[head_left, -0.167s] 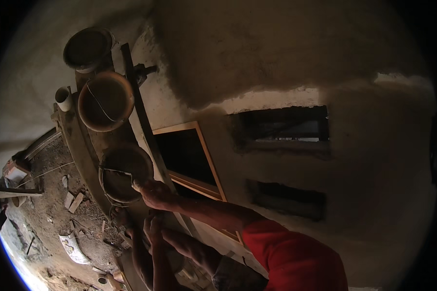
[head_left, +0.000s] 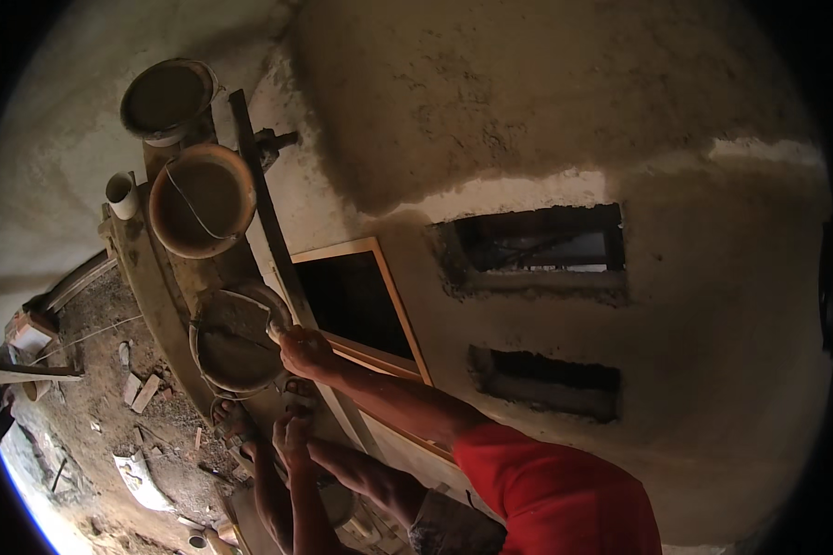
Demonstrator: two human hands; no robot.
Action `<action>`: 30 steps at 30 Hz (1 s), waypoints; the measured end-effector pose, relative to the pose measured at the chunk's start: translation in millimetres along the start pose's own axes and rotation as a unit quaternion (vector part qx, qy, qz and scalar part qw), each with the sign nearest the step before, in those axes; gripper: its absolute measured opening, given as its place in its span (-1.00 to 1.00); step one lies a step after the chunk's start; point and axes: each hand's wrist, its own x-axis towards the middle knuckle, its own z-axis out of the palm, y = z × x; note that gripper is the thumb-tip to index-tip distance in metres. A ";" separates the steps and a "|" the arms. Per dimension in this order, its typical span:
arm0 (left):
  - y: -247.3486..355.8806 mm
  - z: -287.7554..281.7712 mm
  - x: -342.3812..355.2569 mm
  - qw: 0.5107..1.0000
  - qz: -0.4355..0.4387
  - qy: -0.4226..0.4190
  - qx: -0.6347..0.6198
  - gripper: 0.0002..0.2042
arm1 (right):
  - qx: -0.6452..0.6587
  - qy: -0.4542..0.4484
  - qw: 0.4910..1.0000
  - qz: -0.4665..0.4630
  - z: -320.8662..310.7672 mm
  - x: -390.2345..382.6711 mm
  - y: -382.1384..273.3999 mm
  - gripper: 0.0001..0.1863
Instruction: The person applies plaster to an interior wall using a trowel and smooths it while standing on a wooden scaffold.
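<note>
A round, dark basin (head_left: 236, 356) holding grey material sits on the plank near my sandalled feet (head_left: 231, 421). My right hand (head_left: 307, 350) is closed on a pale handle at its right rim; a bent, light-coloured strip runs from the grip along the rim, and I cannot tell whether it is the basin's handle or a tool. Below the basin, my left hand (head_left: 294, 433) has curled fingers beside my legs; what it holds, if anything, is hidden. An orange-rimmed basin (head_left: 199, 199) with a wire handle stands farther along the plank.
Another basin (head_left: 165, 102) and a white pipe piece (head_left: 120, 194) are at the far end. A long beam (head_left: 278, 250) runs beside the planks (head_left: 143, 296). Rubble (head_left: 97, 398) lies below at left. A wooden-framed opening (head_left: 356, 305) and two rough wall openings (head_left: 551, 240) are at right.
My right hand has moved slightly up and right. The bent strip it grips has swung toward the basin's far rim. The whole view has shifted slightly.
</note>
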 end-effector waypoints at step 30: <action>67.6 3.1 -25.4 0.998 -0.031 0.047 0.042 -0.64 | 0.740 0.044 0.668 0.061 -45.6 19.7 -51.1 -0.57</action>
